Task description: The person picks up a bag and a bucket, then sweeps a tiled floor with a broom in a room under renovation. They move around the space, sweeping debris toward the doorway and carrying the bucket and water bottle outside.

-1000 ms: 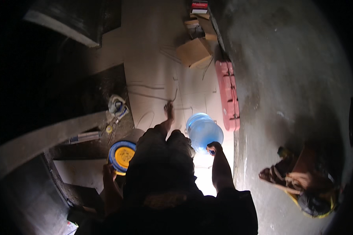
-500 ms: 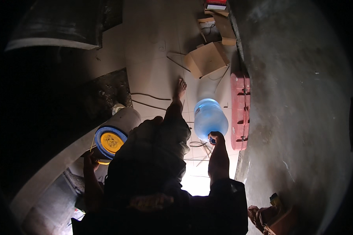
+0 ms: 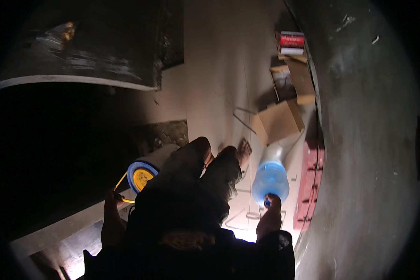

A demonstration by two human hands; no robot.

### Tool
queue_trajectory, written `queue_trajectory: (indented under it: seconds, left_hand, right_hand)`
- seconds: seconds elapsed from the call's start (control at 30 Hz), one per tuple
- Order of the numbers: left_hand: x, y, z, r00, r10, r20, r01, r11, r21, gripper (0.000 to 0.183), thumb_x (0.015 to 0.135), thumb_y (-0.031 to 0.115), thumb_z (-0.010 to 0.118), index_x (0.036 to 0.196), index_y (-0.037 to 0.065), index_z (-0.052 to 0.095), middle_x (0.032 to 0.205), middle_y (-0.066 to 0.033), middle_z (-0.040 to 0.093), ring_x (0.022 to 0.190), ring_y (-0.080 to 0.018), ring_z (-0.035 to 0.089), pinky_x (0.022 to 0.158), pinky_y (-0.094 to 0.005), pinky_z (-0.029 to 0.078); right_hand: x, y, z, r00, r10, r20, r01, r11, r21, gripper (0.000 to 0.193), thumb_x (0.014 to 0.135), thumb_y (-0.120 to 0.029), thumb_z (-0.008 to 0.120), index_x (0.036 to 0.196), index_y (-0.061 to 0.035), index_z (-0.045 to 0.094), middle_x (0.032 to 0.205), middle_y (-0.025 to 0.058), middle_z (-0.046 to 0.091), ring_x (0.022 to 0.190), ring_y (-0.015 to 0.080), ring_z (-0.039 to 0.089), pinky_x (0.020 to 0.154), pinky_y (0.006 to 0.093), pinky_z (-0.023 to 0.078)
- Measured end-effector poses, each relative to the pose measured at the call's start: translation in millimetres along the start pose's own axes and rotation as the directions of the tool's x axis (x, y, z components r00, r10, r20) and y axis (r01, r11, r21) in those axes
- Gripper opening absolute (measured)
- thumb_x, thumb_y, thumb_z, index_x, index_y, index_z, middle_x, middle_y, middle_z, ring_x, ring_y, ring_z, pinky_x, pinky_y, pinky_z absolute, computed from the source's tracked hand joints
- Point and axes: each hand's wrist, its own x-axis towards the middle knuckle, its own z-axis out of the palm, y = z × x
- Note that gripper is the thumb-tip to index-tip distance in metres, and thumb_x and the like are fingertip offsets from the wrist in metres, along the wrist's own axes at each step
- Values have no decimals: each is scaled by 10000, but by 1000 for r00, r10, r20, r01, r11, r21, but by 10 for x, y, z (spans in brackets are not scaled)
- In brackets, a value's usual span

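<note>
My left hand (image 3: 117, 199) is closed round the thin yellow handle (image 3: 121, 182) of a pale cylindrical jug (image 3: 165, 154). The jug is tipped on its side, its blue rim and yellow lid (image 3: 142, 179) turned toward me, and my dark-trousered leg covers part of it. On the right, my right hand (image 3: 272, 201) grips the neck of a large translucent blue water bottle (image 3: 270, 179). The bottle's base points away from me and its neck toward me. Whether either one rests on the floor I cannot tell.
A red case (image 3: 309, 184) with dark latches stands along the right wall (image 3: 364, 149). Ahead are an opened cardboard box (image 3: 280, 122), another box (image 3: 304, 83) and a red-and-white package (image 3: 292, 42). Strips or cords lie on the tiles. A dark slab (image 3: 88, 60) juts in at upper left.
The view has shifted, so floor, boxes and bottle sit lower and farther right. My legs have changed position. Both hands keep their holds on the jug's handle and the bottle's neck.
</note>
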Motion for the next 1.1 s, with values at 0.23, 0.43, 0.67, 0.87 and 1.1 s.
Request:
queue_trajectory:
  seconds: [0.23, 0.43, 0.67, 0.87, 1.1]
  left_hand:
    - [-100, 495, 328, 994, 51, 100, -46, 998, -48, 325, 868, 294, 741, 790, 107, 486, 581, -33, 355, 408, -174, 345, 436, -315, 370]
    - [-758, 1024, 971, 990, -129, -50, 130, 991, 8, 275, 894, 252, 717, 992, 84, 524, 822, -93, 438, 617, -197, 431, 521, -346, 378]
    - [-1320, 1275, 2366, 980, -155, 128, 166, 983, -82, 154, 948, 247, 619, 964, 111, 547, 808, -62, 481, 609, -187, 453, 526, -343, 396]
    - [-1472, 2016, 3702, 954, -146, 261, 158, 987, -26, 124, 993, 242, 534, 940, 135, 567, 797, -35, 518, 602, -177, 471, 530, -341, 412]
    - [-1621, 2569, 5390, 912, -99, 398, -104, 882, 459, 216, 1017, 267, 455, 883, 181, 602, 764, 13, 630, 609, -166, 575, 533, -343, 455]
  right_hand:
    - [-71, -33, 300, 985, 164, 55, -128, 902, -412, 296, 884, -325, 673, 1001, -55, 712, 883, 195, 717, 777, 331, 720, 718, 474, 590]
    - [-928, -34, 219, 936, 59, -348, -172, 938, -302, 368, 901, -386, 649, 1062, -68, 740, 978, 198, 743, 889, 337, 739, 774, 466, 596]
    - [-1175, -1205, -919, 820, -5, -572, -270, 878, -396, 598, 895, -598, 564, 994, -54, 792, 990, 161, 776, 995, 349, 743, 895, 463, 580]
    - [-1561, -3924, -1641, 303, -724, -619, 98, 670, -736, 505, 864, -503, 686, 880, -1, 738, 835, 205, 746, 797, 354, 731, 699, 501, 545]
    - [-3551, -6848, -1457, 367, -723, -585, 547, 676, -494, 401, 829, -334, 798, 1097, -62, 677, 890, 142, 742, 851, 309, 733, 789, 429, 578]
